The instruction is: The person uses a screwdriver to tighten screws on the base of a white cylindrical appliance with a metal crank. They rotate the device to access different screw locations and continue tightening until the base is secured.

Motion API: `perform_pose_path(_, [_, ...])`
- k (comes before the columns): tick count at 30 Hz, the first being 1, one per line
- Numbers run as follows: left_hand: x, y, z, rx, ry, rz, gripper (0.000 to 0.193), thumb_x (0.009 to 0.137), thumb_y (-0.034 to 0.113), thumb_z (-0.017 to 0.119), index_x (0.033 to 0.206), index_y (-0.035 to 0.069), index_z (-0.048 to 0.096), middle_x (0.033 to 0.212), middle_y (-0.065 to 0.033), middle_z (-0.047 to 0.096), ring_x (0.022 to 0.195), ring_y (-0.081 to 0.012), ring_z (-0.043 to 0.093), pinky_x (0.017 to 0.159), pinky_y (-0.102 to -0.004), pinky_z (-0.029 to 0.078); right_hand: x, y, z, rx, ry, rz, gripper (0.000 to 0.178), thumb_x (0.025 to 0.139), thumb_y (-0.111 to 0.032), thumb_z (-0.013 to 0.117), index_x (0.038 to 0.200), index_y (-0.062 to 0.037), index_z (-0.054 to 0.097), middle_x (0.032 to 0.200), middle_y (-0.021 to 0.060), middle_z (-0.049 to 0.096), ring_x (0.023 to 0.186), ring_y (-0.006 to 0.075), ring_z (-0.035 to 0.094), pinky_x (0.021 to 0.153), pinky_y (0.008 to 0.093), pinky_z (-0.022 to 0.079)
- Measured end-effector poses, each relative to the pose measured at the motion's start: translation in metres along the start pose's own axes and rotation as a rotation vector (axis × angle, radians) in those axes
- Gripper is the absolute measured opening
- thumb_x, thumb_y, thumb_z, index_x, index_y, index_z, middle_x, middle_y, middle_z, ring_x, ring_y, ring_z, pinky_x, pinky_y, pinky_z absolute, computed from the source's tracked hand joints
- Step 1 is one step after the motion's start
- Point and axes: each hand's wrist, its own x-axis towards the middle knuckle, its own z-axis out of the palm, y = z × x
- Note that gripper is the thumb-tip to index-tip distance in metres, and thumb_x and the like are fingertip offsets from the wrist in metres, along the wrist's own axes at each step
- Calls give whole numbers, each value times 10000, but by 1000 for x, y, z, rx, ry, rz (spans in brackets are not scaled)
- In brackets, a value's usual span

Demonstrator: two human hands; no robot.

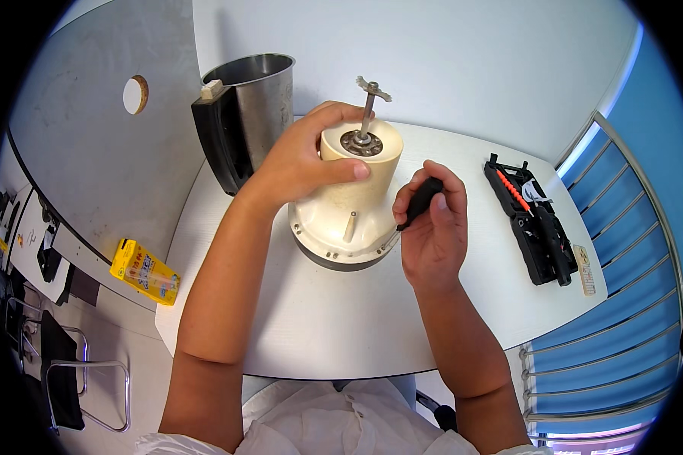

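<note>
A cream-coloured soy milk maker head point(338, 199) stands upside down on the table, its metal shaft and small toothed blade point(373, 91) pointing up. Wrapped round the narrow upper part is my left hand point(302, 158), thumb at the front and fingers behind. My right hand point(437, 246) grips a screwdriver point(420, 203) by its black handle. The thin shank slants down to the right side of the wide rim, where several small screws or holes show. Whether the tip sits in a screw is too small to tell.
Behind my left hand stands a steel jug point(272, 106) with a black handle. An open black tool case point(522, 227) lies at the right, beside a small ruler-like strip point(584, 269). A yellow box point(146, 273) is at the left edge. Metal railings point(641, 288) run beyond the white table point(326, 334).
</note>
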Motion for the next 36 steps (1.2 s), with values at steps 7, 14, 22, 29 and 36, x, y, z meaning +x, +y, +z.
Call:
perform_pose_path(7, [-1, 4, 2, 16, -9, -12, 760, 627, 369, 770, 1248, 20, 505, 1146, -71, 560, 1077, -180, 537, 953, -305, 390, -2, 1, -1, -423, -85, -151, 236, 916, -130, 544, 1133, -37, 533, 976, 30, 442, 827, 98, 436, 724, 234, 381])
perform_pose_path(14, [-3, 9, 4, 28, 40, 105, 757, 649, 354, 752, 1263, -2, 491, 1277, -118, 451, 1219, -245, 427, 1013, -351, 345, -2, -2, -1, -547, -22, -131, 224, 896, -140, 594, 1092, -35, 569, 972, 20, 438, 801, 89, 424, 698, 222, 375])
perform_pose_path(22, [-5, 25, 16, 212, 86, 31, 733, 637, 383, 768, 1218, 4, 527, 1183, -111, 534, 1099, -229, 522, 944, -332, 404, -8, 0, 8, -471, 61, -74, 246, 912, -144, 577, 1116, -17, 526, 974, 21, 455, 789, 83, 440, 703, 214, 392])
perform_pose_path(29, [-2, 20, 12, 193, 119, -9, 759, 607, 394, 757, 1195, -35, 540, 1132, -170, 567, 1050, -275, 558, 911, -348, 435, -4, -3, 10, -352, 17, -19, 243, 942, -197, 533, 1090, -7, 501, 913, 38, 499, 754, 104, 518, 712, 251, 453])
perform_pose_path(36, [-2, 14, 9, 113, 86, -4, 717, 627, 349, 743, 1206, -21, 540, 1128, -134, 576, 1050, -235, 553, 919, -330, 425, 2, -2, 8, 15, -45, 162, 255, 989, -224, 415, 1141, -31, 485, 902, 72, 541, 740, 133, 520, 702, 277, 448])
